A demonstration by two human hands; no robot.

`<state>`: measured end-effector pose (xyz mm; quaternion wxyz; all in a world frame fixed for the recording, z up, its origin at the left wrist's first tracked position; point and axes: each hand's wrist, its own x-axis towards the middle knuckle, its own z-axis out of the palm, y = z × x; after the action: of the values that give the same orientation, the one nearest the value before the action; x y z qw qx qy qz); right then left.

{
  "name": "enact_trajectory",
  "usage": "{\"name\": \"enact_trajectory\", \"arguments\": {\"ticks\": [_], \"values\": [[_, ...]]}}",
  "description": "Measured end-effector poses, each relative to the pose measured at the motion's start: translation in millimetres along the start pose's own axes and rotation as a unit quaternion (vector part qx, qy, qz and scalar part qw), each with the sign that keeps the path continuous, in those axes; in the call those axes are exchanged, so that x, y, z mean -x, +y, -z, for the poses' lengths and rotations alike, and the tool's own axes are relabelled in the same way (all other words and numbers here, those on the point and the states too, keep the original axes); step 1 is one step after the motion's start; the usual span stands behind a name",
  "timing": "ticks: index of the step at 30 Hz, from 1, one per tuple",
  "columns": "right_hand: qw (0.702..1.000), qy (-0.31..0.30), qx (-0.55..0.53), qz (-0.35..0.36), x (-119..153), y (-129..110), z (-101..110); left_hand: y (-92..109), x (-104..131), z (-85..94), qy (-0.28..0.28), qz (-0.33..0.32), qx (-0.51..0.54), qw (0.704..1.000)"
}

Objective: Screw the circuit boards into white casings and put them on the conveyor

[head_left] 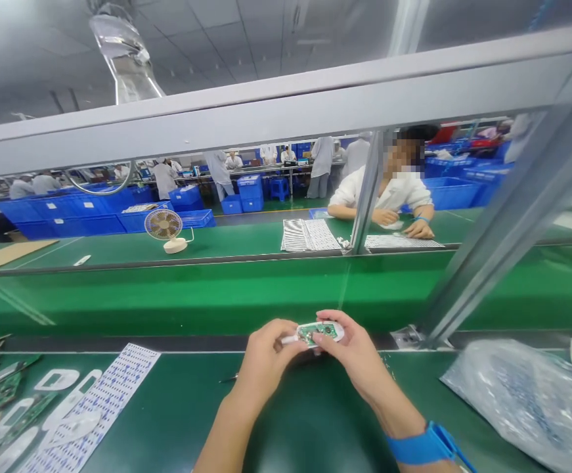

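Between my two hands, above the green bench, is a white plastic housing [339, 330] with a green circuit board [322, 330] set in it. My left hand [270, 348] pinches its narrow left end between thumb and fingers. Around the rounded right end curl the fingers of my right hand [347, 345], its thumb pressing on the board. A blue wrist strap [421, 447] circles my right wrist. On the bench left of my hands lies a sheet of blue-and-white labels [113, 394], with white plastic covers [58, 380] beside it.
Several loose circuit boards [7, 387] lie at the far left. A clear plastic bag [517, 394] sits at the right, near a slanted metal post [492, 217]. Beyond a green divider [266, 289], a co-worker [389, 190] sits at another bench with a small fan [165, 226].
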<state>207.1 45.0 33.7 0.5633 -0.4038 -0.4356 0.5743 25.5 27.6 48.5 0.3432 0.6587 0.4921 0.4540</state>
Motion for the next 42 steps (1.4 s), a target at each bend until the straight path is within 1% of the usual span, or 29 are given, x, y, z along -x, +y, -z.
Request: {"name": "enact_trajectory", "arguments": {"ticks": [3, 6, 7, 9, 10, 12, 14, 16, 18, 20, 23, 25, 26, 28, 30, 33, 39, 42], "values": [[0.997, -0.009, 0.035, 0.076, -3.2, 4.6, -4.2, -4.7, -1.7, -2.0, 0.048, -0.005, 0.029, 0.998], [0.992, 0.008, 0.046, 0.118, -5.2, 10.7, -9.3, -7.6, -2.8, -3.6, 0.073, -0.005, 0.072, 0.995], [0.991, 0.019, 0.040, 0.124, -5.5, 13.7, -11.1, -8.7, -3.4, -4.5, 0.085, 0.005, 0.097, 0.992], [0.990, 0.044, 0.020, 0.134, -5.7, 20.5, -14.3, -11.2, -5.0, -7.6, 0.118, 0.049, 0.174, 0.976], [0.989, 0.053, 0.012, 0.139, -5.7, 23.7, -15.6, -12.4, -5.8, -10.0, 0.134, 0.078, 0.226, 0.962], [0.986, 0.065, 0.010, 0.154, -5.0, 28.0, -17.5, -13.5, -7.3, -16.2, 0.159, 0.131, 0.335, 0.919], [0.983, 0.061, 0.035, 0.169, -3.4, 28.4, -18.4, -12.6, -7.9, -23.5, 0.174, 0.159, 0.422, 0.875], [0.979, 0.047, 0.078, 0.182, -0.9, 25.6, -18.8, -9.8, -7.8, -30.2, 0.190, 0.173, 0.475, 0.842], [0.969, 0.036, 0.137, 0.205, 2.1, 22.3, -18.9, -6.5, -7.2, -34.8, 0.201, 0.184, 0.496, 0.825], [0.944, 0.043, 0.218, 0.246, 4.6, 20.6, -18.8, -3.9, -6.6, -36.6, 0.210, 0.188, 0.492, 0.824], [0.880, 0.061, 0.350, 0.315, 7.3, 21.4, -18.6, -1.9, -6.0, -35.4, 0.216, 0.188, 0.472, 0.834], [0.844, 0.054, 0.400, 0.353, 8.6, 21.7, -18.7, -1.6, -5.6, -34.2, 0.210, 0.188, 0.465, 0.839], [0.832, 0.045, 0.414, 0.367, 9.3, 21.3, -18.9, -1.5, -5.4, -33.8, 0.206, 0.189, 0.462, 0.842], [0.818, 0.022, 0.432, 0.378, 10.9, 19.3, -19.6, -1.4, -4.8, -33.6, 0.199, 0.189, 0.454, 0.848], [0.816, 0.003, 0.441, 0.375, 12.4, 16.6, -20.6, -1.3, -4.4, -33.7, 0.192, 0.188, 0.446, 0.854], [0.822, -0.011, 0.439, 0.363, 13.9, 14.5, -21.5, -0.8, -4.6, -33.5, 0.184, 0.188, 0.434, 0.862], [0.835, -0.009, 0.421, 0.354, 11.9, 17.6, -20.1, -1.2, -6.0, -31.6, 0.170, 0.181, 0.411, 0.877], [0.851, -0.007, 0.398, 0.343, 10.9, 17.0, -19.6, -1.9, -5.1, -32.1, 0.166, 0.173, 0.400, 0.885]]}}
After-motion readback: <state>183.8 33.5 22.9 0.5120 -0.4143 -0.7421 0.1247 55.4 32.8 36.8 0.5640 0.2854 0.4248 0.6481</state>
